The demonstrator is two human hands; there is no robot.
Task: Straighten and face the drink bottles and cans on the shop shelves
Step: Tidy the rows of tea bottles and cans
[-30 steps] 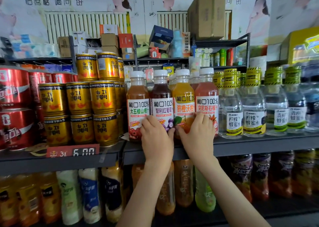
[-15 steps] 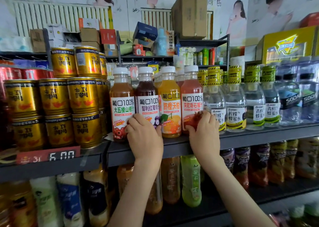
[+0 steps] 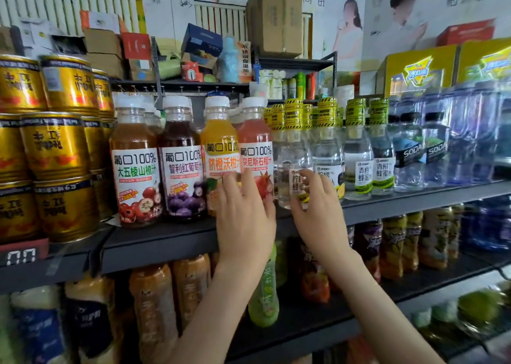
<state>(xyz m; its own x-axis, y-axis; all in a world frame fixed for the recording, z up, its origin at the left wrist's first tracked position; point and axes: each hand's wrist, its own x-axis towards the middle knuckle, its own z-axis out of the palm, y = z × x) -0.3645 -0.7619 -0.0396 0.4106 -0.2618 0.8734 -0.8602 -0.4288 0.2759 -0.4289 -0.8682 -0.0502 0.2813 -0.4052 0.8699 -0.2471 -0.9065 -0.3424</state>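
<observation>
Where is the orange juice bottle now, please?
Head view, centre: the orange juice bottle stands between the grape bottle and the pomegranate bottle, behind the left hand.

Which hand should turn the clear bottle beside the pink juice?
Right hand: its fingers are at the clear bottle, whose label looks turned aside. Left hand lies against the pink juice.

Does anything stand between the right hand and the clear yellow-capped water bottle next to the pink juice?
Nothing visible does. The right hand is at the front of the clear plastic bottle with the yellow-and-black cap; the pink juice bottle stands beside it, not between.
</observation>
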